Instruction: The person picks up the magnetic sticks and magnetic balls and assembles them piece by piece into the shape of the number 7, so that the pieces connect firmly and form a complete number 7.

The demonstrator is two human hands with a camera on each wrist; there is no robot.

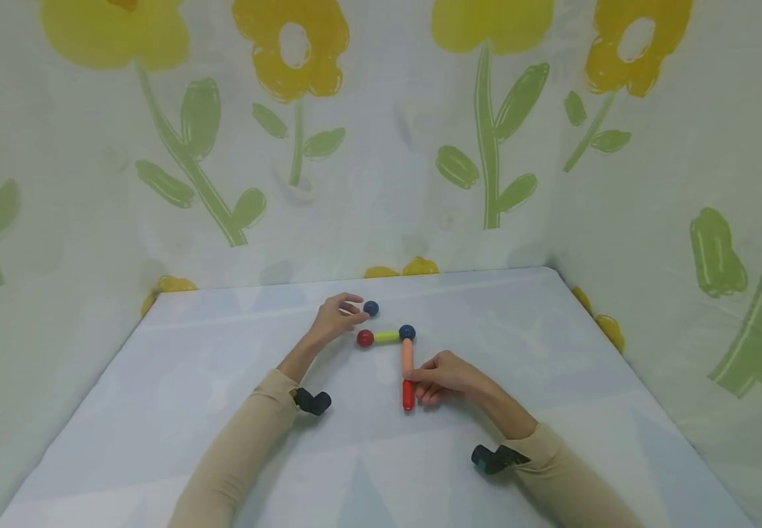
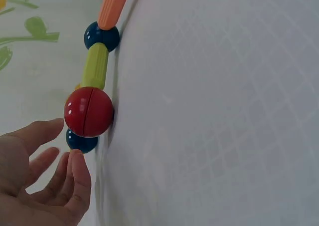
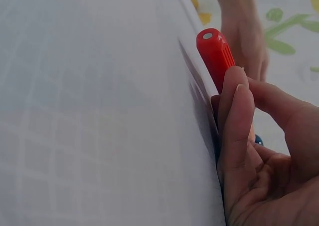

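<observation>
My right hand (image 1: 449, 375) pinches the red rod (image 1: 408, 396) close to where it meets an orange rod (image 1: 408, 354). In the right wrist view the red rod's free end, with a silvery dot, sticks out past the fingertips. The orange rod reaches up to a dark blue ball (image 1: 407, 333), from which a yellow-green rod (image 1: 386, 336) runs left to a red ball (image 1: 365, 338). Behind that ball lies a separate dark blue ball (image 1: 371, 308). My left hand (image 1: 337, 315) is beside it, thumb and fingers spread loosely, fingertips right at its side.
A white cloth with faint patterns covers the table (image 1: 156, 411). Behind and at both sides hang pale curtains (image 1: 381, 183) printed with yellow flowers and green stems. A black wrist camera (image 1: 313, 401) sits on the left sleeve, another camera (image 1: 496, 458) on the right.
</observation>
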